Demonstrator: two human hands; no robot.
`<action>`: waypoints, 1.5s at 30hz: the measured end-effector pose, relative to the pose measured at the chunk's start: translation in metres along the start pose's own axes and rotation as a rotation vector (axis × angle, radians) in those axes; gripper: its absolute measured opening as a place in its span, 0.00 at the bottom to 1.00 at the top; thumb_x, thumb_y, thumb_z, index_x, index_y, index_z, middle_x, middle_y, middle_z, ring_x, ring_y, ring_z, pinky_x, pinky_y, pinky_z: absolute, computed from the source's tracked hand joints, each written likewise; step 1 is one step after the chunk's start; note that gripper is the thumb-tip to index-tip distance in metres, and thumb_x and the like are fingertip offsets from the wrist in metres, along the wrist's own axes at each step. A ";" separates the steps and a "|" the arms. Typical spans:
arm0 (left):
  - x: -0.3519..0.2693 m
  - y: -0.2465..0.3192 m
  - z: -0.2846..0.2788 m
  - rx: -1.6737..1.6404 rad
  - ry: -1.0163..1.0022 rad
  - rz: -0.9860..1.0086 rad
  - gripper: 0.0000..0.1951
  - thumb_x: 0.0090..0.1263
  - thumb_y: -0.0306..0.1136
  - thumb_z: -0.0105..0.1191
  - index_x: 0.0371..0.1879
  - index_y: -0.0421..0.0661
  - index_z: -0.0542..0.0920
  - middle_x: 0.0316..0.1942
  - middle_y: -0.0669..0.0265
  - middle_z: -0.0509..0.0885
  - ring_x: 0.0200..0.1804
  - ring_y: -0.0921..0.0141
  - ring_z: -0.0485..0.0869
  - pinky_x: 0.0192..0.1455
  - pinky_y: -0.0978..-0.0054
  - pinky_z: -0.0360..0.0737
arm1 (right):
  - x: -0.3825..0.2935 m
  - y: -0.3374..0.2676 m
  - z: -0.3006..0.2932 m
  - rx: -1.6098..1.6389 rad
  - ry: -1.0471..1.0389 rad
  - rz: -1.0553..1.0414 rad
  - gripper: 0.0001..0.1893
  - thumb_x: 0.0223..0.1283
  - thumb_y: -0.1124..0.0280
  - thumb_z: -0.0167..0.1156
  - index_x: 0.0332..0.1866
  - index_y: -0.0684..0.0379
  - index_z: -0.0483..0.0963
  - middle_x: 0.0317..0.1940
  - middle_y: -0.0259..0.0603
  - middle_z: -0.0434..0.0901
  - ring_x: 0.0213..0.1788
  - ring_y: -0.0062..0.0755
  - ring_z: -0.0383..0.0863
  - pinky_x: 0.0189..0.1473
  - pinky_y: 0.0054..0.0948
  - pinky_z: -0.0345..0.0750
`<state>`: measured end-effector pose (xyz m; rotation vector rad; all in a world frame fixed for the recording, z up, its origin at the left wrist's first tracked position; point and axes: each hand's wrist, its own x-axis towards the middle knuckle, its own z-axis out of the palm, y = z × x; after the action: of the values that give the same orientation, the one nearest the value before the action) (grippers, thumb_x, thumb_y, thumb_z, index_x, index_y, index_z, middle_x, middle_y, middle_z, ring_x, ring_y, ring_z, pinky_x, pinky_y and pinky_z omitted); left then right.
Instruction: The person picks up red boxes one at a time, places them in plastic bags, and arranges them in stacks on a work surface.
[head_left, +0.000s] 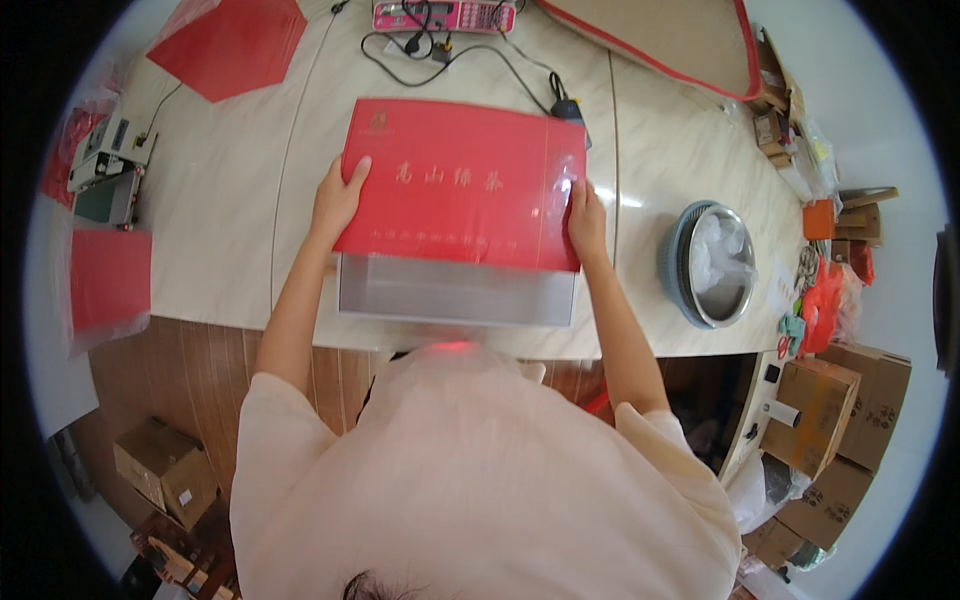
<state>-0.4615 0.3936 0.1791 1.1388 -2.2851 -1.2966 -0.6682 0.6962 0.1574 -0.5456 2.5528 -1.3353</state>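
Note:
A flat red gift-box lid (457, 206) with gold writing is held level in front of me. My left hand (339, 196) grips its left edge, thumb on top. My right hand (588, 225) grips the right edge; most of its fingers are hidden at the lid's side. A shallow grey box base (457, 292) lies on the table nearer to me, partly covered by the lid in this view. Whether the lid touches the base I cannot tell.
The marble-patterned table (217, 247) bears a pink electronic scale (480, 16), black cables (484, 49), and a blue basket (673, 277) with a metal bowl (729, 300). A white machine (112, 154) and red sheets (111, 277) are left. Cardboard boxes (814, 412) stand right.

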 end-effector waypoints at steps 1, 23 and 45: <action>0.000 0.003 -0.001 0.008 0.002 0.019 0.28 0.69 0.51 0.48 0.58 0.41 0.70 0.48 0.52 0.81 0.51 0.59 0.80 0.53 0.68 0.74 | 0.001 -0.009 -0.001 0.001 -0.005 0.060 0.23 0.71 0.54 0.39 0.52 0.65 0.71 0.41 0.60 0.78 0.45 0.56 0.77 0.47 0.39 0.72; -0.103 -0.047 -0.012 -0.111 -0.067 -0.064 0.25 0.73 0.49 0.42 0.58 0.39 0.71 0.49 0.53 0.81 0.50 0.65 0.80 0.54 0.72 0.74 | -0.125 0.016 -0.021 0.148 -0.079 0.226 0.30 0.70 0.49 0.37 0.60 0.67 0.67 0.54 0.55 0.75 0.58 0.44 0.72 0.60 0.31 0.65; -0.133 -0.024 -0.020 -0.709 -0.033 -0.083 0.34 0.75 0.56 0.22 0.63 0.38 0.67 0.62 0.59 0.71 0.62 0.68 0.70 0.65 0.70 0.61 | -0.128 0.002 -0.060 0.854 0.000 0.104 0.35 0.71 0.45 0.28 0.60 0.69 0.65 0.57 0.49 0.72 0.60 0.34 0.70 0.63 0.32 0.62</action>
<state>-0.3515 0.4741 0.1888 0.9483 -1.5666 -1.9370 -0.5736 0.7948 0.1913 -0.2279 1.7071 -2.1443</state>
